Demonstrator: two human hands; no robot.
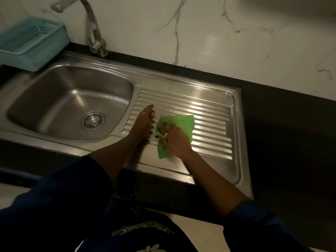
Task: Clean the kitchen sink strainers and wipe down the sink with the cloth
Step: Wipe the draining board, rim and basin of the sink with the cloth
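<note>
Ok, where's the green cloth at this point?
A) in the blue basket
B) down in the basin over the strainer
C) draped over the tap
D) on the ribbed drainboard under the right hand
D: the green cloth lies on the ribbed drainboard with the right hand pressing on it. The left hand rests flat on the ribs just beside it.

A stainless-steel kitchen sink (60,91) is set into the dark bench (283,128), with its rounded basin on the left and a ridged drainboard (211,122) on the right. A round perforated metal strainer (94,120) sits in the drain at the bottom of the basin. A thin bright green cloth (184,124) lies rumpled on the drainboard's left ridges, pressed beneath the right hand (175,140).
</note>
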